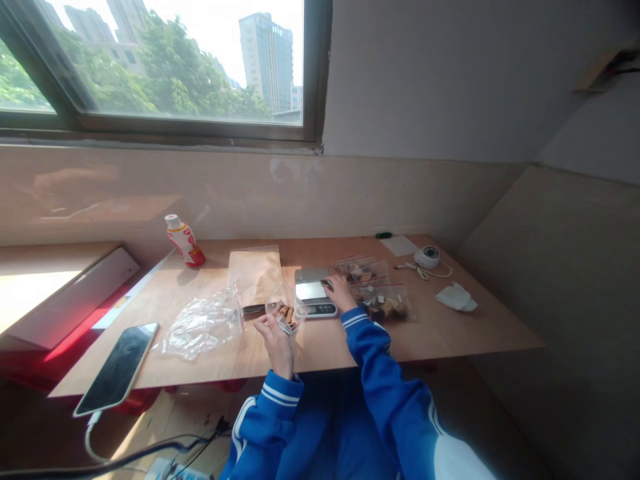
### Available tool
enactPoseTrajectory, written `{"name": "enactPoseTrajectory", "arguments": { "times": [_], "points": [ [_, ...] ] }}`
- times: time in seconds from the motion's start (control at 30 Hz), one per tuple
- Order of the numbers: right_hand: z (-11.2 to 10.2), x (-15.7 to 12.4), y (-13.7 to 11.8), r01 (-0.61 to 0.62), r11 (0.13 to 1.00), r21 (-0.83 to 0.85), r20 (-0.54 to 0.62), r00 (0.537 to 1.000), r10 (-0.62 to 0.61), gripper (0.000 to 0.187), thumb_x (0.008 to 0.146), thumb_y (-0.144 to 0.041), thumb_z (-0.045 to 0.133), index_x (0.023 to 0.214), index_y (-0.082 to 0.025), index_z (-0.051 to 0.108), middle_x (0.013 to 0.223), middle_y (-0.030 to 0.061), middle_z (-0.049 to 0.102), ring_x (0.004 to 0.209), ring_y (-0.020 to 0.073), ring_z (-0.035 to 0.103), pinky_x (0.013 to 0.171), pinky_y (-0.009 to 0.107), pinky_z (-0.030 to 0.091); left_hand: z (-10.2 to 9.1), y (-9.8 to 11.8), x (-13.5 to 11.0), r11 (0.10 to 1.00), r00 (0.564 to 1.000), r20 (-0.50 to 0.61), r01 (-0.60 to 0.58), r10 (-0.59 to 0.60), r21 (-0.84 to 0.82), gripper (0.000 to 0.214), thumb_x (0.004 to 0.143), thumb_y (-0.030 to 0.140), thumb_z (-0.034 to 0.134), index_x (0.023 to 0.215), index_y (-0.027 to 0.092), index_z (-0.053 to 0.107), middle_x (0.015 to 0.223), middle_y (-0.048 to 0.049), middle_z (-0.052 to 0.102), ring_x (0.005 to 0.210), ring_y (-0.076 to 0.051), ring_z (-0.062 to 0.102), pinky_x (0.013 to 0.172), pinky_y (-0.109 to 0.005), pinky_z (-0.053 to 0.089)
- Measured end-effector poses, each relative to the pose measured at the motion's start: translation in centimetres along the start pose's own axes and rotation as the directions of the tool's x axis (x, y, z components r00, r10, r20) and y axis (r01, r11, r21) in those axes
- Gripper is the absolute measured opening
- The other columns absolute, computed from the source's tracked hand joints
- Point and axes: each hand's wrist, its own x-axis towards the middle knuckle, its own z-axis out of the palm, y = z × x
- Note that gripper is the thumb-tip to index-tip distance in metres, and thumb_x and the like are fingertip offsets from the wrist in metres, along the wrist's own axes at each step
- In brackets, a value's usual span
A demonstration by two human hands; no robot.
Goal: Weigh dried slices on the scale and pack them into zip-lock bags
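My left hand (275, 339) is closed on a small clear zip bag (299, 312) just in front of the scale. Brown, dried-looking pieces (286, 313) show inside that bag. Over the right part of a flat kitchen scale (309, 289), my right hand (342, 293) pinches a small dark piece (327, 285). Whether the piece touches the plate I cannot tell. The scale's display is too small to read. Right of that hand lie two clear zip bags of brown and dark pieces, a nearer bag (393, 305) and a farther bag (361, 270), partly hidden by my hand and sleeve.
Left of the scale lie a brown paper bag (255, 273) and crumpled clear plastic bags (203, 327). A red-and-white bottle (185, 241) stands behind. A phone (119, 367) on a cable overhangs the front left edge. A small white fan-like device (427, 257) and crumpled tissue (456, 297) are at right.
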Motion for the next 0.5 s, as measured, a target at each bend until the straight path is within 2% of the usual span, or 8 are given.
{"name": "enactPoseTrajectory", "arguments": {
  "times": [0.13, 0.17, 0.23, 0.33, 0.37, 0.43, 0.5],
  "points": [
    [-0.1, -0.5, -0.1, -0.010, 1.000, -0.016, -0.019, 1.000, 0.010, 0.016, 0.079, -0.016, 0.056, 0.091, -0.016, 0.067, 0.097, 0.0102, 0.066, 0.097, 0.0238, 0.053, 0.086, 0.037, 0.039, -0.1, 0.1, -0.1, 1.000, 1.000, 0.002, 0.001, -0.001, 0.002, 0.025, 0.087, 0.048, 0.040, 0.091, 0.023, 0.036, 0.103, -0.0089, 0.062, 0.093, -0.017, 0.063, 0.082, -0.037, 0.050],
    [-0.4, -0.6, -0.5, -0.004, 1.000, 0.010, -0.027, 1.000, 0.004, 0.015, 0.079, -0.018, 0.056, 0.089, -0.016, 0.067, 0.095, 0.0094, 0.066, 0.095, 0.0227, 0.054, 0.085, 0.035, 0.040, -0.1, 0.2, -0.2, 1.000, 1.000, 0.008, 0.003, -0.003, 0.013, 0.025, 0.087, 0.047, 0.041, 0.091, 0.023, 0.036, 0.103, -0.0084, 0.062, 0.093, -0.017, 0.062, 0.081, -0.036, 0.050],
    [-1.3, -0.9, -1.7, 0.015, 0.987, 0.163, -0.056, 0.998, -0.006, 0.015, 0.080, -0.022, 0.056, 0.089, -0.017, 0.067, 0.091, 0.0076, 0.067, 0.087, 0.0198, 0.057, 0.079, 0.032, 0.043, -0.1, 0.4, -0.2, 0.999, 1.000, 0.021, 0.002, -0.003, 0.045, 0.023, 0.086, 0.045, 0.043, 0.090, 0.023, 0.037, 0.102, -0.0072, 0.061, 0.093, -0.016, 0.062, 0.080, -0.034, 0.050],
    [-3.3, -1.8, -4.6, 0.093, 0.861, 0.501, -0.078, 0.995, -0.062, 0.021, 0.080, -0.030, 0.056, 0.094, -0.017, 0.066, 0.093, 0.0060, 0.068, 0.079, 0.0164, 0.060, 0.070, 0.027, 0.047, -0.1, 0.4, -0.3, 0.998, 0.999, 0.046, 0.010, -0.013, 0.068, 0.021, 0.086, 0.044, 0.044, 0.089, 0.024, 0.038, 0.099, -0.0057, 0.061, 0.093, -0.017, 0.062, 0.078, -0.033, 0.051],
    [-4.1, -2.3, -5.7, 0.127, 0.814, 0.567, -0.062, 0.992, -0.112, 0.024, 0.080, -0.032, 0.056, 0.098, -0.018, 0.065, 0.094, 0.0053, 0.068, 0.080, 0.0158, 0.061, 0.069, 0.026, 0.047, -0.1, 0.4, -0.3, 0.998, 0.998, 0.058, 0.017, -0.020, 0.060, 0.021, 0.086, 0.044, 0.043, 0.089, 0.024, 0.038, 0.098, -0.0052, 0.061, 0.093, -0.017, 0.063, 0.078, -0.033, 0.051],
    [-5.5, -3.3, -7.6, 0.164, 0.750, 0.641, -0.008, 0.978, -0.207, 0.031, 0.080, -0.034, 0.057, 0.107, -0.021, 0.062, 0.093, 0.0038, 0.067, 0.082, 0.0150, 0.062, 0.069, 0.026, 0.048, -0.2, 0.3, -0.2, 0.999, 0.996, 0.087, 0.031, -0.034, 0.040, 0.021, 0.086, 0.045, 0.044, 0.089, 0.024, 0.037, 0.095, -0.0045, 0.062, 0.093, -0.017, 0.063, 0.076, -0.034, 0.052],
    [-6.5, -4.2, -8.7, 0.173, 0.726, 0.665, 0.022, 0.968, -0.250, 0.032, 0.081, -0.033, 0.056, 0.111, -0.022, 0.060, 0.095, 0.0035, 0.067, 0.085, 0.0148, 0.062, 0.071, 0.026, 0.049, -0.4, 0.1, -0.2, 1.000, 0.993, 0.113, 0.023, -0.025, 0.022, 0.022, 0.086, 0.045, 0.043, 0.089, 0.024, 0.037, 0.095, -0.0047, 0.063, 0.093, -0.017, 0.064, 0.075, -0.033, 0.052]
  ]
}}
